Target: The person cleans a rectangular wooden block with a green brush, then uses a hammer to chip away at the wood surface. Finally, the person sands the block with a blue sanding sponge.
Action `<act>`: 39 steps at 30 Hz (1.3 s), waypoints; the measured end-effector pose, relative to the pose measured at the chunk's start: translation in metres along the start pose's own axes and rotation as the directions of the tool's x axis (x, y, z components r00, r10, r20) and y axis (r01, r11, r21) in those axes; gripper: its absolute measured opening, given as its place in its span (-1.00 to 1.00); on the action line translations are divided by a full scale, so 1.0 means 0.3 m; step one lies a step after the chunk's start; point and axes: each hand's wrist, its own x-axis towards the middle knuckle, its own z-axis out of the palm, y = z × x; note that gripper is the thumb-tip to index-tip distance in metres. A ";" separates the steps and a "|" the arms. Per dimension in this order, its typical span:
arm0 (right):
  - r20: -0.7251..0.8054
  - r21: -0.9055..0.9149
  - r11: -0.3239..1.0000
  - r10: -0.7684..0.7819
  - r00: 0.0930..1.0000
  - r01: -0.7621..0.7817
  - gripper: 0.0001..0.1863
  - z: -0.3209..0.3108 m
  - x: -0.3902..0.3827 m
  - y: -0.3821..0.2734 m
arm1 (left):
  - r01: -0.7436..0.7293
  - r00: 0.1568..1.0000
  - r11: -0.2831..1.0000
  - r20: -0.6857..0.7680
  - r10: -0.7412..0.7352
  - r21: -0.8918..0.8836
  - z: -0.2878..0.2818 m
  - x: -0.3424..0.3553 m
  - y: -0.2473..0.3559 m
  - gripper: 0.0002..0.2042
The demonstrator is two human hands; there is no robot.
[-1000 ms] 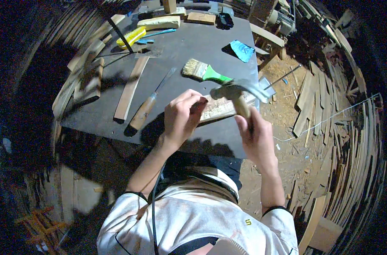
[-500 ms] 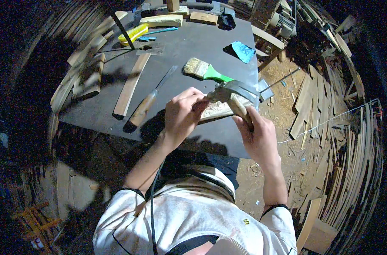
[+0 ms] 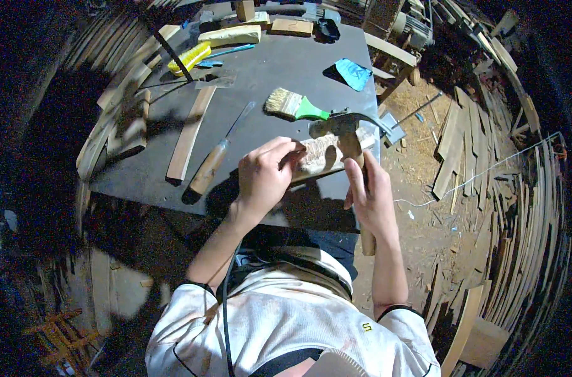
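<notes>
My right hand (image 3: 375,191) is wrapped round the wooden handle of a claw hammer (image 3: 350,141). Its dark metal head is over a pale, rough-faced wood block (image 3: 320,157) near the table's right edge. My left hand (image 3: 264,173) is at the block's left end, thumb and fingers pinched together; what they hold, if anything, is too small to make out. A paint brush (image 3: 298,105) with a green handle lies just beyond the block. To the left of my left hand is a chisel-like tool (image 3: 210,166) with a wooden handle and thin blade.
On the dark table (image 3: 154,182) lie a wood strip (image 3: 192,135), a yellow brush (image 3: 190,58), a blue piece (image 3: 352,74) and wood offcuts (image 3: 229,36) at the back. Stacked boards (image 3: 518,251) line the right side, and sawdust covers the floor (image 3: 412,132).
The hammer has swung from tilted to more upright, its handle now showing below my right hand. More of the block's face shows. My left hand stays at the block's left end.
</notes>
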 end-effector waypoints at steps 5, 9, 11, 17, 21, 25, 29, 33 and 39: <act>0.060 -0.086 0.996 -0.010 0.998 0.015 -0.70 0.022 -0.041 0.037 | 0.060 0.994 0.997 0.097 -0.055 -0.051 -0.056 -0.015 0.022 -0.82; 0.043 -0.110 0.993 -0.033 0.999 0.037 -0.70 0.038 -0.057 0.027 | 0.119 0.981 0.993 0.155 -0.120 0.017 -0.060 0.002 0.058 -0.84; 0.055 -0.071 0.997 0.038 0.998 -0.034 -0.70 0.029 -0.056 0.016 | 0.091 0.985 0.995 0.150 -0.086 -0.033 -0.055 0.006 0.042 -0.84; 0.083 0.049 0.981 0.183 0.980 -0.187 -0.71 0.022 -0.056 -0.009 | 0.027 0.993 0.994 0.121 -0.014 -0.103 -0.049 -0.006 0.010 -0.86; 0.009 -0.030 0.999 -0.029 1.000 0.029 -0.69 0.046 -0.061 0.066 | 0.036 0.992 0.995 0.120 -0.025 -0.093 -0.048 0.000 0.009 -0.87; 0.057 0.034 0.998 0.054 0.997 -0.056 -0.63 0.043 -0.059 0.042 | 0.147 0.987 0.985 0.079 -0.141 -0.085 -0.040 -0.013 0.031 -0.88; 0.033 -0.031 0.999 -0.011 0.999 0.012 -0.65 0.048 -0.058 0.076 | 0.108 0.992 0.983 0.074 -0.098 -0.150 -0.042 -0.010 0.014 -0.92; 0.038 0.003 1.000 0.008 0.999 -0.008 -0.66 0.045 -0.060 0.062 | 0.051 0.996 0.983 0.076 -0.038 -0.179 -0.047 -0.012 0.000 -0.91; 0.051 0.023 0.992 0.124 0.991 -0.126 -0.71 0.028 -0.056 -0.003 | 0.116 0.993 0.991 0.020 -0.115 -0.064 -0.025 -0.029 0.022 -0.92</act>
